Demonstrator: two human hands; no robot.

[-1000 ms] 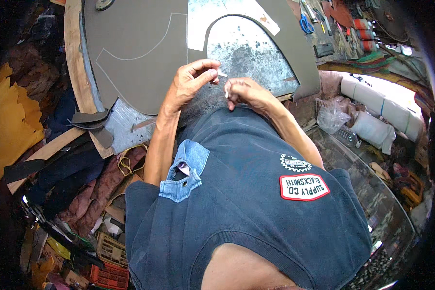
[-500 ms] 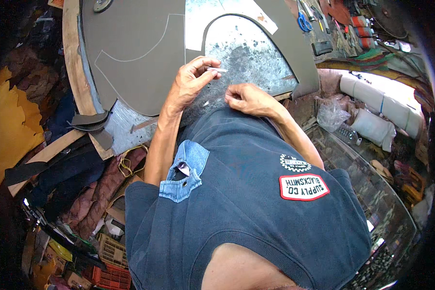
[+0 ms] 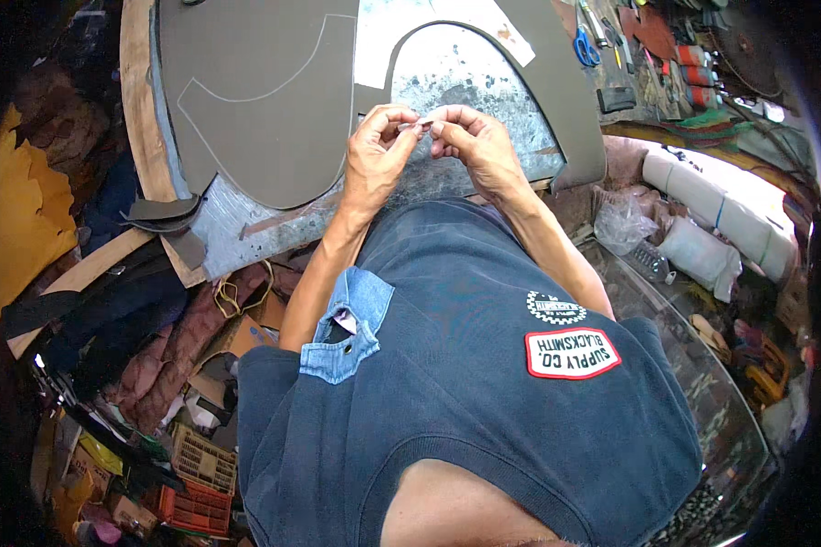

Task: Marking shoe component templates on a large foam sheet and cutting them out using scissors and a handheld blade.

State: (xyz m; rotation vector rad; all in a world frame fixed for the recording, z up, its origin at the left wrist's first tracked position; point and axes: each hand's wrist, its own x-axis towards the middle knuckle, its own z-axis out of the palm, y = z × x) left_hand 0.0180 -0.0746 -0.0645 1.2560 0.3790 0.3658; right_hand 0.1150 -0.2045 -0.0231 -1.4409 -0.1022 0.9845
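Note:
My left hand [image 3: 379, 153] and my right hand [image 3: 480, 153] meet above the near part of the workbench. Between their fingertips they pinch a small, thin white stick [image 3: 426, 121]; its exact kind cannot be made out, and the fingers cover much of it. Beneath and beyond them is a grey, stained metal plate [image 3: 465, 68]. To the left lies a dark brown sheet [image 3: 246, 59] with a curved pattern outline drawn in pale line. A white paper template [image 3: 376, 50] rests along the sheet's curved cut edge.
At the far right of the bench are blue-handled scissors [image 3: 586, 47], a black block [image 3: 617, 98] and other tools. White wrapped rolls [image 3: 716, 191] and a clear plastic bottle [image 3: 649, 263] lie right. Scraps, a red crate [image 3: 196, 507] and yellow leather [image 3: 27, 210] fill the left side.
My right hand has lifted and moved up to my left hand, and its fingers have closed on the white stick. My left hand has shifted slightly right. The view has moved a little.

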